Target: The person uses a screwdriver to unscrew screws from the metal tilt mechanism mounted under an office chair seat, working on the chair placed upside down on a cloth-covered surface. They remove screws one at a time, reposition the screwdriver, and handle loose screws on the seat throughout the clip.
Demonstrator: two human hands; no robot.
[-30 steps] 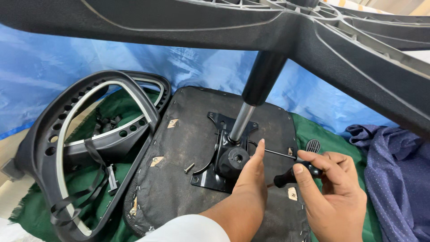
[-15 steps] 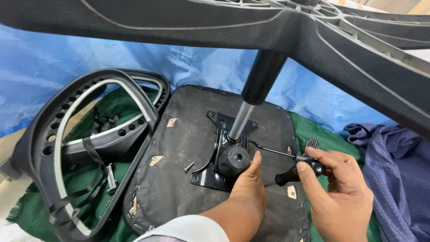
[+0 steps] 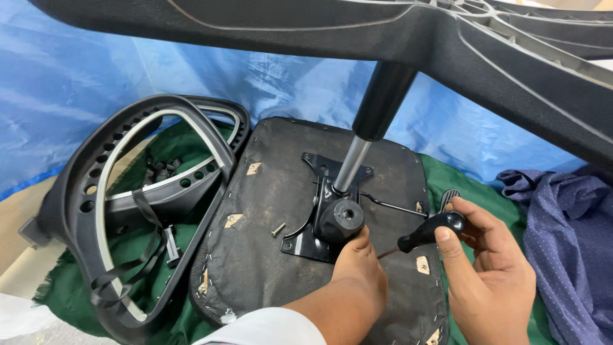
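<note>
Overhead, chair base [image 3: 485, 57] looms; loose screw [image 3: 278, 229] beside hands [image 3: 357, 275].

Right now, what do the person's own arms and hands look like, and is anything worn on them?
Both hands are bare: no gloves, rings or watch show. The left hand comes off a forearm that is uncovered up to a white sleeve at the bottom edge of the view. The right hand is seen only to the wrist, with no sleeve in view. Fingernails are short and plain.
</note>
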